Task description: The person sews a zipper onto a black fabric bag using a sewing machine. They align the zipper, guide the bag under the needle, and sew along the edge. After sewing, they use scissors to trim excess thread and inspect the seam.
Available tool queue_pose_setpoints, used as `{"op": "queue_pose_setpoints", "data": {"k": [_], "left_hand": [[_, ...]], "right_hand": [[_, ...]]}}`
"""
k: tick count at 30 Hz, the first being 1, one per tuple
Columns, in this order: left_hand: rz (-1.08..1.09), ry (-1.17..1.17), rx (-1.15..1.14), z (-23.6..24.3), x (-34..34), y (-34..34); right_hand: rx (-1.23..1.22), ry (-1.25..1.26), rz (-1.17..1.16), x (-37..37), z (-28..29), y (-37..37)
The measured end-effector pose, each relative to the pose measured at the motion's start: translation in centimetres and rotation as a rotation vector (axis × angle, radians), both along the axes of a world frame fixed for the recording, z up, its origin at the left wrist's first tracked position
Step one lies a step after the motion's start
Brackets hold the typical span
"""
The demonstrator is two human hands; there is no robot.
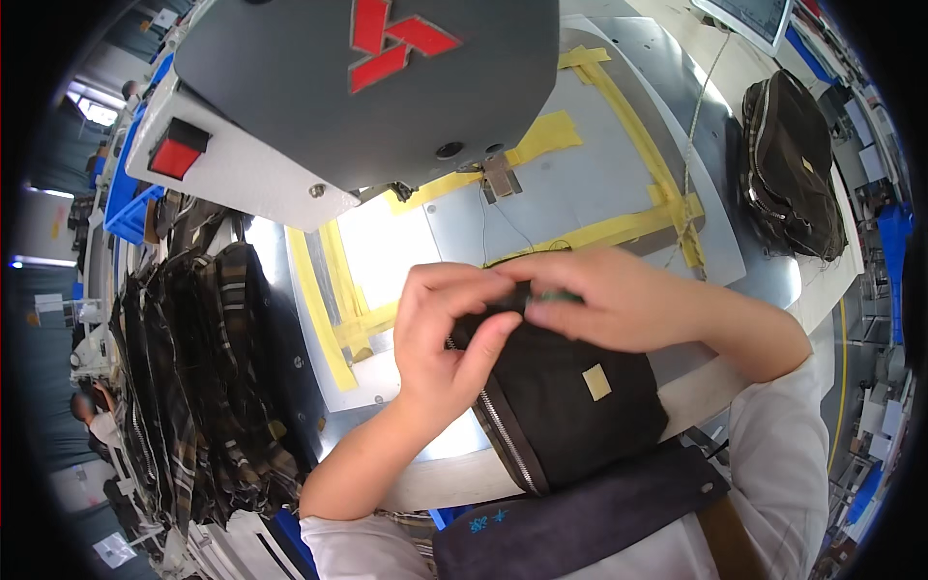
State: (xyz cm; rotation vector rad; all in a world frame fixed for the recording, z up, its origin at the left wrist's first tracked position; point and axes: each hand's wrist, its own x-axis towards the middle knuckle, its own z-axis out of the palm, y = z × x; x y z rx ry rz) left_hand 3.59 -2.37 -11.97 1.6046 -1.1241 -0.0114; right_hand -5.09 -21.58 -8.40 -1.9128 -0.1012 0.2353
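A dark brown fabric bag piece (570, 425) with a metal zipper (507, 440) along its left side and a small pale yellow tag (596, 382) lies at the near edge of the sewing machine's table. At its far edge, my left hand (435, 333) has its fingers curled round the fabric, thumb toward the right. My right hand (614, 300) meets it there, fingers bent inward and closed. Between its blurred thumb and fingers shows a small dark greenish thing, too smeared to name. The fingers partly hide the bag's far edge.
Above the hands looms a sewing machine head (387, 106) with a red switch (177, 152); its presser foot (499, 179) trails loose threads. Yellow tape (628, 227) borders the metal bed. Plaid-lined dark pieces (208, 377) hang at left; another dark bag (795, 164) lies at right.
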Motion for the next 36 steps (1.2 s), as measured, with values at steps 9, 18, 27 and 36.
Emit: {"op": "queue_pose_setpoints", "data": {"k": [9,18,27,36], "left_hand": [[0.011,0.113,0.559,0.4,1.0,-0.6],[-0.282,0.516,0.503,0.6,1.6,0.2],[-0.305,0.541,0.482,0.3,1.9,0.3],[-0.309,0.545,0.410,-0.4,2.0,0.2]], "right_hand": [[-0.541,-0.397,-0.216,0.9,-2.1,-3.9],[-1.102,-0.852,0.018,2.2,-0.7,-4.4],[-1.261,-0.907,0.368,4.5,-0.6,-3.4],[-1.214,-0.849,0.394,5.1,-0.3,-3.6]]}}
